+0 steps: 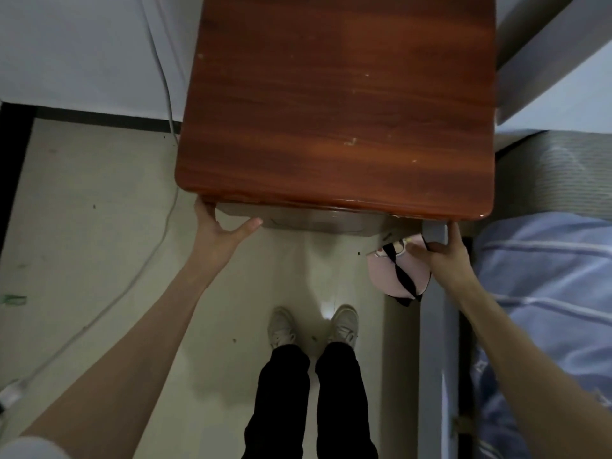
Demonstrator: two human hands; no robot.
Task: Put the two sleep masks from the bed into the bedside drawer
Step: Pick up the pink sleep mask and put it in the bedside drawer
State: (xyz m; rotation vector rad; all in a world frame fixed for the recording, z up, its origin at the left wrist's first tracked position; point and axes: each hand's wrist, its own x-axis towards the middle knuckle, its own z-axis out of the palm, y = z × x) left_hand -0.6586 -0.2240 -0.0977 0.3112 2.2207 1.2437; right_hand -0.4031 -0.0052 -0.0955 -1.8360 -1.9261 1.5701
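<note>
Bare forearms reaching down past black trousers, left hand (220,223) fingers hooked under the wooden bedside cabinet's (334,104) front edge, right hand (445,256) clutching a pink sleep mask (387,273) with black strap beside the blue-striped bed (546,293), drawer hidden under the top

No words, labels, brands or numbers can be read anywhere. The pink sleep mask (399,274) at the near right shows a small printed picture near its top edge, too small and dim to make out as letters.
</note>
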